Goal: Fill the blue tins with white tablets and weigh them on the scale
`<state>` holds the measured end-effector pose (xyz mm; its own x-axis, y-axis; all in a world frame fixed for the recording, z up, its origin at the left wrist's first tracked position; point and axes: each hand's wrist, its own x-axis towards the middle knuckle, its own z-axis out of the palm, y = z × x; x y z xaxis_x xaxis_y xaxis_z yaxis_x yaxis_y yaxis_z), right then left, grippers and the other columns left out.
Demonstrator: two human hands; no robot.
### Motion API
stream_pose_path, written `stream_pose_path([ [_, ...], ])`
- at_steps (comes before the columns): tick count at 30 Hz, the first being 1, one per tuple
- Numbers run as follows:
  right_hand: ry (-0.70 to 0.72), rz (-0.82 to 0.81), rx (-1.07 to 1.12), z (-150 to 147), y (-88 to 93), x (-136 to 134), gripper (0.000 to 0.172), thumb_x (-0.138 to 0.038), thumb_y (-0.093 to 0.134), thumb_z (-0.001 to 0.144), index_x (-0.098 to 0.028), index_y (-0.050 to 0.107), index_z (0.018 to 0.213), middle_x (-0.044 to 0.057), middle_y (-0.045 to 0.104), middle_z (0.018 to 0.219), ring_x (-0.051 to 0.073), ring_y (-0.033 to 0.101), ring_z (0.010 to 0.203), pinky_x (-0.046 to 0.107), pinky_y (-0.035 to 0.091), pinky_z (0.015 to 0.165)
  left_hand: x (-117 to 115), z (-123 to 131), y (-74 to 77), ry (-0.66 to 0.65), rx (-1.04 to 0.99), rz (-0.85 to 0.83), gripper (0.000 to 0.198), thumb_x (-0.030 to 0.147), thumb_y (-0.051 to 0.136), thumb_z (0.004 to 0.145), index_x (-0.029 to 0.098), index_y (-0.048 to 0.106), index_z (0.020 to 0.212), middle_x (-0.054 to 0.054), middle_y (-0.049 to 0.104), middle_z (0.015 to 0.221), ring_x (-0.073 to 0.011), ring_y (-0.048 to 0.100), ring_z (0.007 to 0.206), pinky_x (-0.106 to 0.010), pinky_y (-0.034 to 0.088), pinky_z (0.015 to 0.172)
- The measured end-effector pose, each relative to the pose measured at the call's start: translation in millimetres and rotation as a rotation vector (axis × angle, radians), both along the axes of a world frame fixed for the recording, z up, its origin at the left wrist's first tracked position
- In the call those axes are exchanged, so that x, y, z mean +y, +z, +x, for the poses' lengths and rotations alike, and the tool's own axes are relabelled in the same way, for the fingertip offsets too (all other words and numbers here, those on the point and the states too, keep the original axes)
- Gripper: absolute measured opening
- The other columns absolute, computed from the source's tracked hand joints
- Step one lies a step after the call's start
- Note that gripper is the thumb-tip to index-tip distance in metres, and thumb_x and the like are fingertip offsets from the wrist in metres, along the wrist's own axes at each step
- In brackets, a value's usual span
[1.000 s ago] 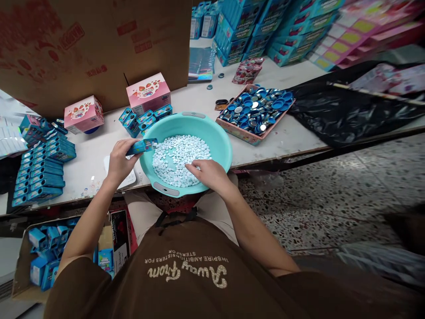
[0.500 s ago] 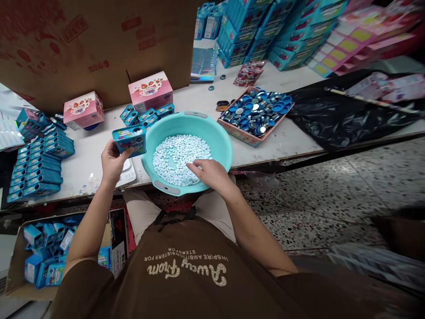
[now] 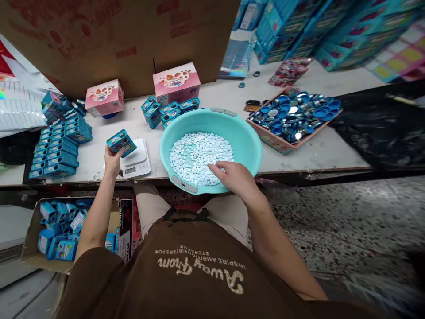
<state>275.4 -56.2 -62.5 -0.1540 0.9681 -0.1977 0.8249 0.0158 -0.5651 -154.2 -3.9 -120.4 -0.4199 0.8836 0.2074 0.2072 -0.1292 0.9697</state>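
Seen from above, a seated person's right hand (image 3: 234,177) rests in a teal basin (image 3: 247,141) at the table's (image 3: 312,153) near edge, fingertips pinching among small pale tablets (image 3: 199,155), as it did 1 second ago. The left hand (image 3: 112,160) grips a small blue tin (image 3: 121,142); it has swung the tin away from the basin's rim and now holds it above a white scale (image 3: 136,159) just left of the basin, apparently ready for weighing. Farther back sit 2 pink boxes (image 3: 175,82) and a pink tray of blue lids (image 3: 294,113).
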Motion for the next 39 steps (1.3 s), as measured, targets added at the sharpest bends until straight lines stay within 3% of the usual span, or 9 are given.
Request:
stream_pose_path([
  [14,-0.034,-0.129,-0.078,-12.8,-3.3,0.3,0.044,-0.06,0.04,0.081,-0.024,0.05,0.058,0.006,0.054,0.06,0.02,0.045,0.062,0.029,0.026,0.057,-4.6,-11.1,-30.5,-0.131,-0.017,-0.095,0.062,0.049,0.086,0.06,0.021,0.055,0.105,-0.007,0.071,0.107,-0.025,0.067,0.106,-0.042,0.055,0.097],
  [19,-0.021,-0.109,-0.078,-15.4,-4.5,1.2,0.045,-0.06,0.041,0.081,-0.023,0.049,0.057,0.006,0.054,0.059,0.019,0.044,0.061,0.03,0.026,0.057,-9.3,-14.3,-32.4,-0.138,0.071,-0.072,0.071,0.052,0.087,0.058,0.022,0.056,0.115,-0.01,0.067,0.118,-0.0268,0.063,0.116,-0.041,0.05,0.103],
  [21,-0.029,-0.108,-0.078,-13.5,-5.2,1.1,0.045,-0.06,0.041,0.081,-0.023,0.048,0.056,0.006,0.053,0.057,0.019,0.044,0.06,0.03,0.027,0.057,-17.3,-19.9,-30.3,-0.091,0.132,-0.036,0.074,0.054,0.084,0.063,0.024,0.054,0.123,-0.011,0.064,0.125,-0.0269,0.059,0.123,-0.04,0.047,0.106],
  [23,-0.043,-0.108,-0.077,-10.7,-5.7,0.7,0.045,-0.06,0.041,0.08,-0.024,0.049,0.056,0.006,0.052,0.057,0.02,0.045,0.06,0.029,0.028,0.057,-29.3,-28.1,-29.0,0.042,0.181,-0.021,0.06,0.057,0.071,0.077,0.024,0.054,0.123,-0.012,0.064,0.124,-0.0251,0.059,0.123,-0.039,0.046,0.106],
  [25,-0.05,-0.107,-0.076,-8.2,-6.0,0.1,0.044,-0.06,0.042,0.08,-0.024,0.05,0.057,0.006,0.052,0.056,0.02,0.046,0.06,0.03,0.028,0.056,-43.7,-37.6,-30.6,0.233,0.231,-0.03,0.044,0.057,0.054,0.09,0.022,0.057,0.115,-0.011,0.067,0.115,-0.0224,0.062,0.116,-0.037,0.046,0.103],
  [28,-0.039,-0.111,-0.077,-6.0,-7.4,-1.0,0.043,-0.059,0.043,0.081,-0.024,0.048,0.056,0.005,0.051,0.054,0.02,0.045,0.058,0.03,0.026,0.055,-64.0,-48.9,-40.3,0.426,0.335,-0.088,0.041,0.053,0.038,0.097,0.019,0.061,0.1,-0.009,0.07,0.098,-0.0199,0.066,0.098,-0.033,0.048,0.093],
  [32,-0.018,-0.111,-0.09,-5.1,-12.4,-2.1,0.044,-0.058,0.044,0.083,-0.024,0.045,0.055,0.004,0.047,0.05,0.019,0.043,0.054,0.03,0.025,0.054,-75.7,-51.5,-58.2,0.488,0.448,-0.171,0.044,0.048,0.03,0.099,0.02,0.06,0.085,-0.007,0.067,0.081,-0.0192,0.065,0.08,-0.034,0.049,0.084],
  [39,-0.018,-0.108,-0.141,-4.8,-20.4,-3.6,0.043,-0.058,0.045,0.083,-0.024,0.053,0.058,0.006,0.054,0.056,0.021,0.047,0.057,0.03,0.027,0.054,-70.1,-47.0,-67.0,0.557,0.621,-0.247,0.038,0.039,0.032,0.1,0.021,0.06,0.081,-0.007,0.066,0.078,-0.0225,0.062,0.088,-0.036,0.044,0.088],
])
